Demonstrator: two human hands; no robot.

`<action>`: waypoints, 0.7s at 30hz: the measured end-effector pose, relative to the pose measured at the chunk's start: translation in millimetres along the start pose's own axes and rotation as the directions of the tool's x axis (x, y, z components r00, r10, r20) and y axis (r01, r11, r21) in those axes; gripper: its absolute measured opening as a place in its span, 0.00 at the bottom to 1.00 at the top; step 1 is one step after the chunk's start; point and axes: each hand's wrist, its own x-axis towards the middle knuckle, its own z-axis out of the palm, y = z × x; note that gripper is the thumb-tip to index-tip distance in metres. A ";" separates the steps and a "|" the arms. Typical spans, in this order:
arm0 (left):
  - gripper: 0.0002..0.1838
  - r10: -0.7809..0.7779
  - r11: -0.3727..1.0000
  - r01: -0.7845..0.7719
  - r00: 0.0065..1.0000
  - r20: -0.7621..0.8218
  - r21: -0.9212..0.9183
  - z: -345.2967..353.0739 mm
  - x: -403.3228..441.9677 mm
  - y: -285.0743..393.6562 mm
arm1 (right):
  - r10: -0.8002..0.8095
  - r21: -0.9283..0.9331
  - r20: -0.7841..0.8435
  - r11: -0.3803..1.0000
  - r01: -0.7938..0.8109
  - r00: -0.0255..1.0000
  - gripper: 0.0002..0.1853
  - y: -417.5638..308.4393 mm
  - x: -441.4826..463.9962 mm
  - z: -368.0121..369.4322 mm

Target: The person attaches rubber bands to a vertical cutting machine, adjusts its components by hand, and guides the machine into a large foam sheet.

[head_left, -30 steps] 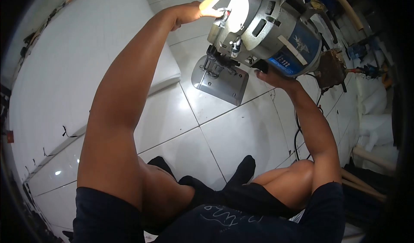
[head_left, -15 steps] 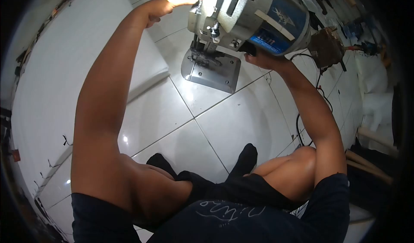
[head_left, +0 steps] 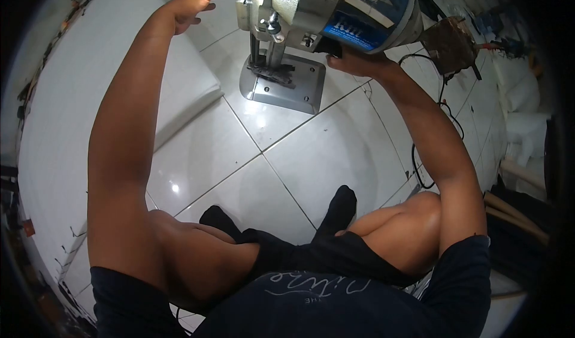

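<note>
While the blue-and-grey machine (head_left: pixel 302 14) is stood on the white tiled floor (head_left: pixel 305 152) at far middle, its underside is grasped by the right hand (head_left: pixel 356 63), fingers curled in below the blue motor housing (head_left: pixel 353 32) and partly hidden. The left hand (head_left: pixel 197 5) is held left of the machine, one digit stretched toward its side; because of glare and the frame edge, whether anything is gripped cannot be told. The grey base plate (head_left: pixel 290 89) is set flat on the floor. At left, a white slab (head_left: pixel 114 80) is seen; at right, a brown box (head_left: pixel 446 44) and a looped black cable (head_left: pixel 414 158). Black socks (head_left: pixel 340 209) are seen nearer.
</note>
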 end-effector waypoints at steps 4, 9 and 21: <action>0.28 0.266 0.807 -0.238 0.964 0.027 0.541 -19.4 43.7 -102.6 | -0.043 -0.019 -0.045 0.999 0.042 0.998 0.31 3.9 0.7 6.0; 0.27 0.100 0.986 -0.107 0.993 0.060 0.127 -16.1 41.7 -78.1 | 0.002 -0.028 -0.035 1.000 -0.003 0.999 0.31 3.6 1.0 8.0; 0.24 -0.078 0.917 0.120 0.989 0.124 -0.381 -37.8 50.9 -93.4 | -0.040 -0.124 -0.049 0.992 0.033 0.998 0.32 -8.4 -5.2 -2.1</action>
